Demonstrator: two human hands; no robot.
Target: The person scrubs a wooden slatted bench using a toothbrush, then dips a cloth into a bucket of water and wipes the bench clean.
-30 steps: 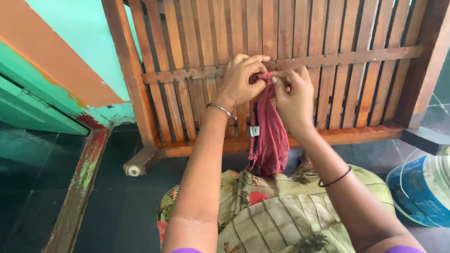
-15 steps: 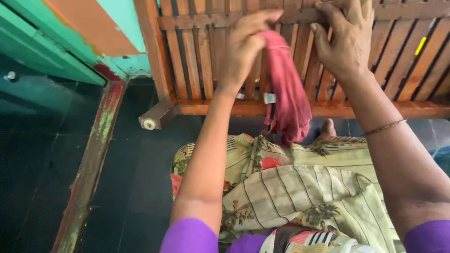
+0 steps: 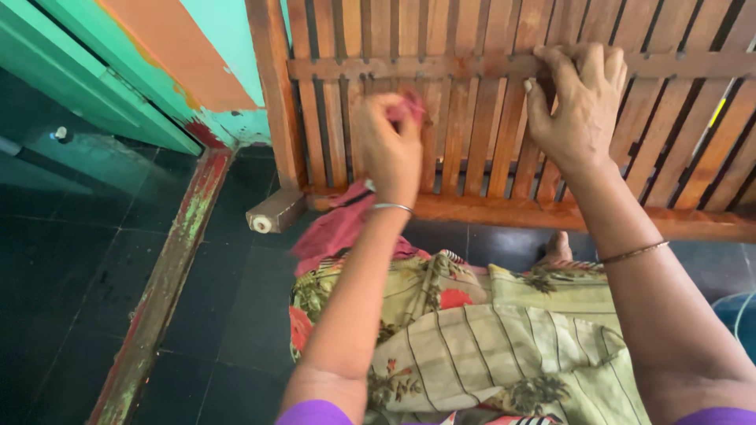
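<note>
While the left hand (image 3: 391, 149) works at the slats, these lines hold:

Cloth and fingers: the red cloth (image 3: 340, 228) is bunched in the left hand's fingers (image 3: 378, 126), which are curled shut around its top end; a bit of red shows above the knuckles, pressed against the wooden slatted frame (image 3: 472, 110).
Long axis: the cloth hangs down and to the left from the fist, its loose end trailing toward the frame's bottom rail and the person's lap.
Nearer hand: the left hand has the cloth; the right hand (image 3: 579, 106) is well apart to the right.
Right hand's fingers: bent and spread over the upper cross rail, gripping the frame, holding nothing else.
Surface: upright brown slats with narrow gaps, set between two cross rails, with a thicker post (image 3: 272, 86) at the left.
Room: dark tiled floor (image 3: 87, 267), a worn painted sill running along it, a green and orange wall (image 3: 197, 47) behind; the floral garment (image 3: 488, 330) covers the lap.
</note>
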